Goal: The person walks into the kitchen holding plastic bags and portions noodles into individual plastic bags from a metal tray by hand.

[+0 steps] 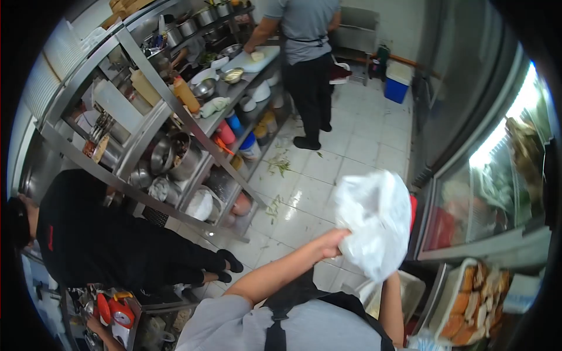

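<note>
A white plastic bag (374,225) hangs in front of me, bunched and puffed out, with a fold or opening near its top. My left hand (335,243) is closed on the bag's left side, the fingers wrapped into the plastic. From below, my right forearm (392,310) reaches up to the lower right of the bag. The bag covers my right hand, so its fingers do not show. What the bag contains, if anything, I cannot make out.
Right: a lit glass-door fridge (486,193) and a tray of browned food pieces (474,301). Left: a metal shelf rack (193,128) with bowls and bottles. One person (307,52) stands at the counter, another (111,228) at left. Green scraps (280,165) litter the tiles.
</note>
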A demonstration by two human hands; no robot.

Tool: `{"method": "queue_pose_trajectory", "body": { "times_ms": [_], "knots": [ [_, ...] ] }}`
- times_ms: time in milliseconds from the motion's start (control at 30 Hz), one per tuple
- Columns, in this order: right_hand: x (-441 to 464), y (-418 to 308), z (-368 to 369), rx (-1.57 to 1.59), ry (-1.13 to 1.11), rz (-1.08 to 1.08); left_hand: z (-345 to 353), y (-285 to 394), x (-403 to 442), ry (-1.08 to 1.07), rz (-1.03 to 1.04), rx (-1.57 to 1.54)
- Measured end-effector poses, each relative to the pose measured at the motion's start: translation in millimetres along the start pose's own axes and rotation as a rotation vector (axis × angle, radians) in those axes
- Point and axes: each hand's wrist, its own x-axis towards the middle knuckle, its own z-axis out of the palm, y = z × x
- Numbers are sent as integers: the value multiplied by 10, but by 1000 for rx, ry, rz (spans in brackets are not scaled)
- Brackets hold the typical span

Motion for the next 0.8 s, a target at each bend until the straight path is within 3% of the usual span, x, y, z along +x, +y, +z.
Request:
{"method": "queue_pose_trajectory", "body": {
  "times_ms": [100, 200, 233, 267, 367, 400, 467, 533, 600, 733, 800],
  "knots": [
    [660, -130, 82, 137, 25, 137, -143, 338, 385, -21, -146, 192],
    [1235, -199, 124, 57, 60, 15, -457, 703, 1208, -135, -76, 355],
    [1429, -211, 138, -64, 58, -84, -540, 824, 1425, -180, -38, 423],
    [1633, -242, 159, -224, 63, -189, -498, 1166, 1498, -128, -189, 385],
    [2307, -539, 151, -1030, 48, -621, -676, 1715, 2354, -45, 144, 541],
    [2606, -559, 105, -996, 98, -601, -686, 1997, 2538, -33, 461, 834],
    [3313, -618, -162, -1021, 107, -511, -868, 2455, 3179, -99, 354, 290],
    [3843, -859, -307, -843, 95, -288, -823, 2831, 3469, -46, 542, 389],
    [4479, -1306, -162, -650, 98, -265, -442, 3529, 3225, 106, 1070, 1147],
    [5818, -1546, -283, -577, 64, -259, -123, 4463, 3416, 217, 1081, 1198],
    [6425, -1727, -208, -355, -2, 70, -248, 4910, 3705, 239, 1061, 1401]
  ]
}}
